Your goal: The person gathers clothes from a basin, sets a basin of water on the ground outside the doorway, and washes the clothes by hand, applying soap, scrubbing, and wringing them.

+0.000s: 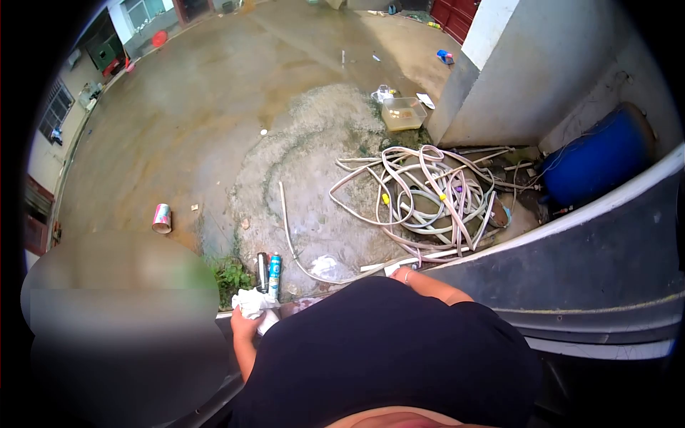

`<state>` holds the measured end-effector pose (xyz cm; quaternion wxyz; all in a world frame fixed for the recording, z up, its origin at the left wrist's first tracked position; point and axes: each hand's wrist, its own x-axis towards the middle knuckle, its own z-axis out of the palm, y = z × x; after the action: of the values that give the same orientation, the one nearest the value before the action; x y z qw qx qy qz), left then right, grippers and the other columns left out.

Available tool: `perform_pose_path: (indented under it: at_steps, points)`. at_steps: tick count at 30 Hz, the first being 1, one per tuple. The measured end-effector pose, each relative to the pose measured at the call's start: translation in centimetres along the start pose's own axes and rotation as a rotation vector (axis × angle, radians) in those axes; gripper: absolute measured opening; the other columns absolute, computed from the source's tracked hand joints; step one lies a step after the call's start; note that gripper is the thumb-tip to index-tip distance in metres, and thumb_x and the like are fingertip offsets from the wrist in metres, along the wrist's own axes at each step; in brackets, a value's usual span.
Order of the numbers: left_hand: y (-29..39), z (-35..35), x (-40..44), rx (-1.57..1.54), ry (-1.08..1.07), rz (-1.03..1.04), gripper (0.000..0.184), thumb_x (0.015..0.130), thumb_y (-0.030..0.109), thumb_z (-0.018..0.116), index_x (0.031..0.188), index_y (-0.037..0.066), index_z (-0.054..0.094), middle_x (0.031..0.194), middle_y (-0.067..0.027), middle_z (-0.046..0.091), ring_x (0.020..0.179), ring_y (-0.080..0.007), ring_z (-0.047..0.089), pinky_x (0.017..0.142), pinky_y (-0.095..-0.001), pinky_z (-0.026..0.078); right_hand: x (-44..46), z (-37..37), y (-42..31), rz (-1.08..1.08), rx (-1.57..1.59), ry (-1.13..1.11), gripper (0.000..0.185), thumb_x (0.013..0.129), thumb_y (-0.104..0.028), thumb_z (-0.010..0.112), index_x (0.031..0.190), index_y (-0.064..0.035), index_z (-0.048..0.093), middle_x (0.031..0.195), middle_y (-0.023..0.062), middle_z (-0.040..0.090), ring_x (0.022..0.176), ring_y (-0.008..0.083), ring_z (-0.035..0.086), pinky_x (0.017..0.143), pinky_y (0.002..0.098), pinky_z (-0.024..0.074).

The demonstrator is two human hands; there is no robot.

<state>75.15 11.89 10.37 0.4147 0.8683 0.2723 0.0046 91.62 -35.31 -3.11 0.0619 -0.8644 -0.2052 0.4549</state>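
Dark shirt (385,349) nearest. Left hand (246,324) at near left, grip curled closed on crumpled white cloth (253,303); blue can (275,274) just beyond. Right hand (402,275) near hose pile (428,200); grip opening, hold: cannot tell.

One head-worn view — looking forward and steeply down past the torso (389,349) — takes in the yard (185,114).
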Motion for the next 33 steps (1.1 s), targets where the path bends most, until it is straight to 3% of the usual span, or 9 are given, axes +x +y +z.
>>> perform_pose_path:
  at_steps: [3,5,7,13,15,17,21,28,33]
  points:
    - [0.3,0.5,-1.8,0.058,0.065,0.012,0.062,0.048,0.024,0.082,0.102,0.005,0.058,0.097,-0.0140,0.062,0.091,-0.0274,0.060,0.081,-0.0363,0.046,1.3,-0.5,1.9,0.145,0.093,-0.013,0.038,0.085,-0.030,0.039,0.095,-0.0037,0.064,0.102,0.0142,0.061,0.093,0.0298,0.058,0.081,0.0369,0.0454]
    - [-0.9,0.8,-2.3,0.110,0.040,0.033,0.065,0.047,0.025,0.082,0.104,0.004,0.057,0.099,-0.0151,0.061,0.092,-0.0297,0.058,0.082,-0.0376,0.046,4.1,0.3,4.3,-0.119,-0.238,-0.048,0.041,0.087,-0.031,0.035,0.086,-0.0035,0.065,0.089,0.0141,0.064,0.079,0.0282,0.062,0.073,0.0387,0.0477]
    - [-0.2,1.1,-3.3,0.108,0.082,-0.018,0.063,0.048,0.025,0.081,0.103,0.004,0.058,0.098,-0.0150,0.061,0.092,-0.0297,0.058,0.082,-0.0372,0.046,1.6,-1.9,2.7,0.110,0.163,-0.039,0.037,0.086,-0.032,0.039,0.087,-0.0052,0.064,0.087,0.0116,0.064,0.074,0.0234,0.064,0.064,0.0374,0.0486]
    - [6.7,1.9,-3.5,-0.016,0.125,0.142,0.052,0.054,0.024,0.076,0.100,0.006,0.061,0.098,-0.0134,0.061,0.094,-0.0276,0.057,0.083,-0.0351,0.045,4.4,-0.9,2.6,0.116,0.887,-0.194,0.036,0.081,-0.038,0.056,0.108,-0.0145,0.054,0.107,0.0022,0.057,0.082,0.0192,0.060,0.058,0.0344,0.0467]
    - [12.5,1.2,-3.4,-0.030,0.087,0.202,0.055,0.054,0.026,0.076,0.102,0.006,0.059,0.103,-0.0148,0.058,0.097,-0.0281,0.056,0.084,-0.0351,0.044,2.9,-2.7,-1.0,-0.021,1.187,-0.173,0.045,0.084,-0.043,0.051,0.117,-0.0123,0.047,0.112,0.0067,0.052,0.093,0.0201,0.054,0.077,0.0369,0.0471]
    - [13.5,2.1,-2.5,0.138,0.217,0.317,0.057,0.054,0.029,0.076,0.104,0.007,0.058,0.105,-0.0162,0.054,0.098,-0.0302,0.054,0.084,-0.0356,0.043,-0.1,-7.2,-6.2,-0.079,1.299,-0.354,0.056,0.087,-0.044,0.049,0.132,-0.0166,0.029,0.136,0.0077,0.030,0.108,0.0306,0.047,0.082,0.0472,0.0445]
    - [20.5,2.9,-3.8,0.208,0.348,0.336,0.054,0.054,0.032,0.076,0.102,0.011,0.059,0.100,-0.0172,0.052,0.092,-0.0332,0.054,0.079,-0.0363,0.045,-2.5,-10.6,-14.4,-0.449,1.384,-0.709,0.066,0.085,-0.057,0.039,0.137,-0.0194,0.022,0.143,0.0080,0.019,0.115,0.0377,0.042,0.086,0.0560,0.0385]
    - [21.5,6.2,-6.2,0.288,0.327,0.490,0.040,0.057,0.029,0.070,0.092,0.012,0.060,0.090,-0.0178,0.050,0.079,-0.0357,0.054,0.071,-0.0394,0.046,-6.8,-11.8,-23.7,-0.681,1.942,-0.985,0.066,0.086,-0.060,0.028,0.126,-0.0091,0.041,0.118,0.0099,0.053,0.109,0.0245,0.051,0.095,0.0386,0.0396]
    - [21.5,7.3,-8.1,0.266,0.206,0.648,0.038,0.056,0.023,0.068,0.091,0.012,0.060,0.086,-0.0175,0.049,0.078,-0.0344,0.054,0.068,-0.0399,0.045,-5.5,-12.1,-25.1,-0.776,1.954,-0.967,0.051,0.089,-0.048,0.036,0.111,-0.0042,0.050,0.106,0.0127,0.058,0.094,0.0251,0.057,0.083,0.0376,0.0470]
